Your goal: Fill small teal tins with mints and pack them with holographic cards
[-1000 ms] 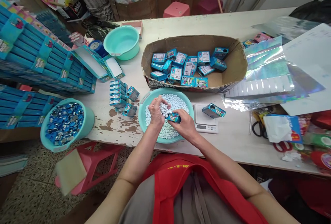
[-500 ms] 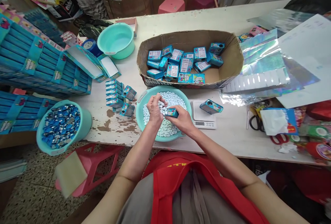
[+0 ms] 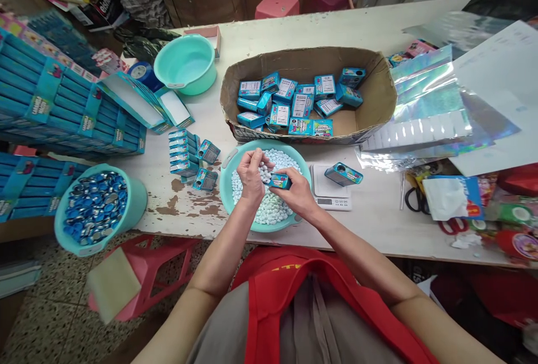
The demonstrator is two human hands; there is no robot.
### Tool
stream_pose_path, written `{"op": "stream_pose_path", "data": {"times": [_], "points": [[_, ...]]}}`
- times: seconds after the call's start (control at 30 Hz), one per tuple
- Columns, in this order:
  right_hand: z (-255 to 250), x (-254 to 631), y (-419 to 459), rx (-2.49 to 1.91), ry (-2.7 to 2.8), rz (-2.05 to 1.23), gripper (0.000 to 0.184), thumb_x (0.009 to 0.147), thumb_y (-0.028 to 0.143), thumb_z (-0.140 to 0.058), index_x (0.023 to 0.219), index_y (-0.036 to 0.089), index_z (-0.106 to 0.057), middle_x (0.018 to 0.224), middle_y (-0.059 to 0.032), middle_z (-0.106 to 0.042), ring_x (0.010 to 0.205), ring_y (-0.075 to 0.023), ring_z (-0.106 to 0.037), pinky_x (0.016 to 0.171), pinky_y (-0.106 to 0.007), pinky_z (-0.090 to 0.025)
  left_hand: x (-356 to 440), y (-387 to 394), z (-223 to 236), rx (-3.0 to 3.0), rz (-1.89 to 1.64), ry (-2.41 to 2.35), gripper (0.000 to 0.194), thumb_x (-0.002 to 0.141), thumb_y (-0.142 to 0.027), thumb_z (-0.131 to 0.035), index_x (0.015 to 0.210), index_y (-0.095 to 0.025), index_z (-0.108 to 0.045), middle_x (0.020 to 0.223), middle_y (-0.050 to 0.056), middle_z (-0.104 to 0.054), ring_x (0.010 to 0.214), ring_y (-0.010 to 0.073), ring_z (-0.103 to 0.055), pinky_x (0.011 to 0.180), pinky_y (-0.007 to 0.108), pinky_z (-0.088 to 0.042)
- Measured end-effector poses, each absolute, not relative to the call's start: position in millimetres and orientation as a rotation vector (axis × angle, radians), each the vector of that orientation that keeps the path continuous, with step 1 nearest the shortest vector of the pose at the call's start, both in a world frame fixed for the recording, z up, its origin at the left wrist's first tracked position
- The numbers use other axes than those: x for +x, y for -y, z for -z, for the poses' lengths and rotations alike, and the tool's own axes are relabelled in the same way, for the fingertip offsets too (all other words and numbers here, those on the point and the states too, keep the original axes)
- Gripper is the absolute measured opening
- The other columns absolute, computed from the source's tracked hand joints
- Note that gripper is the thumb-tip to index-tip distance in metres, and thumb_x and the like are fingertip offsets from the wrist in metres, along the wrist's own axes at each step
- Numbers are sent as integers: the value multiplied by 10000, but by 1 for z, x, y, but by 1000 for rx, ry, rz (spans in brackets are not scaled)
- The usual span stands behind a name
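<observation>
A turquoise basin (image 3: 226, 198) filled with small pale candies (image 3: 275, 207) stands at the table's front edge. Above it, my left hand (image 3: 252, 176) is cupped around several candies, its fingers curled. My right hand (image 3: 299, 191) grips a small blue candy box (image 3: 281, 181), with one end turned toward the candies in my left hand. A digital scale (image 3: 334, 198) lies just right of the basin, and another blue box (image 3: 343, 174) rests at its right side. Left of the basin, several blue boxes (image 3: 184, 153) are stacked, with two more beside them.
Behind the basin is an open cardboard box (image 3: 361, 123) with several blue boxes inside. An empty turquoise basin (image 3: 185, 64) sits back left. A tub (image 3: 137, 207) of blue metallic caps stands left, near display cartons (image 3: 46, 100). Shiny film sheets (image 3: 428, 111) and scissors (image 3: 416, 201) lie right.
The candies in my left hand have shifted slightly at the mouth of the box. My right hand stays in nearly the same place. The view has tilted a little.
</observation>
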State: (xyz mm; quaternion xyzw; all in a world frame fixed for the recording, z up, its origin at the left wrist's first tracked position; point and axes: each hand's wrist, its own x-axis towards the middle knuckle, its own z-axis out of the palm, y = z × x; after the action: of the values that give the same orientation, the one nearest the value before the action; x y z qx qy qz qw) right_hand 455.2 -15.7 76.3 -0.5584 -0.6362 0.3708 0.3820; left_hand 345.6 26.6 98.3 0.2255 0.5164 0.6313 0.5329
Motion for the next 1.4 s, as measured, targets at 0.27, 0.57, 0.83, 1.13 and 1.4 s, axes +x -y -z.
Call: {"op": "stream_pose_path", "data": {"times": [0.27,0.57,0.83,1.13,1.4], "points": [[-73,454,15,-1377,1580,-966,271,677,223,-701,929,228,-604,898,-21,-616,893,-217,-587,789,-340,-448,346,-24,-100,567,-1496,-1231,289,731,-419,-648,678,-164,-524,537,-42,-549,479,105,-584,484,209,-439],[-78,452,21,-1316,1528,-953,289,692,193,-700,966,222,-612,924,-28,-622,897,-206,-584,787,-327,-446,351,-20,-103,669,-1537,-1219,307,780,-446,-607,668,-166,-543,477,-48,-512,433,90,-528,485,212,-430],[-50,454,18,-1386,1391,-1068,287,664,209,-725,934,228,-631,908,-12,-629,887,-201,-601,804,-339,-457,353,-25,-92,611,-1451,-1223,349,778,-472,-585,617,-174,-498,462,-50,-463,411,86,-502,467,214,-404],[-76,497,45,-1344,1265,-1030,331,663,306,-782,958,253,-641,965,-19,-618,918,-192,-606,829,-334,-484,340,-47,-8,1638,-782,-1737,207,840,-362,-524,863,-193,-641,999,80,-649,1011,216,-575,893,342,-429],[-84,504,43,-1383,1313,-959,343,688,366,-767,979,244,-633,976,-35,-634,912,-202,-607,819,-342,-487,348,-12,8,1897,-338,-1762,105,790,-287,-576,840,-215,-635,909,69,-616,868,222,-563,749,303,-405]]}}
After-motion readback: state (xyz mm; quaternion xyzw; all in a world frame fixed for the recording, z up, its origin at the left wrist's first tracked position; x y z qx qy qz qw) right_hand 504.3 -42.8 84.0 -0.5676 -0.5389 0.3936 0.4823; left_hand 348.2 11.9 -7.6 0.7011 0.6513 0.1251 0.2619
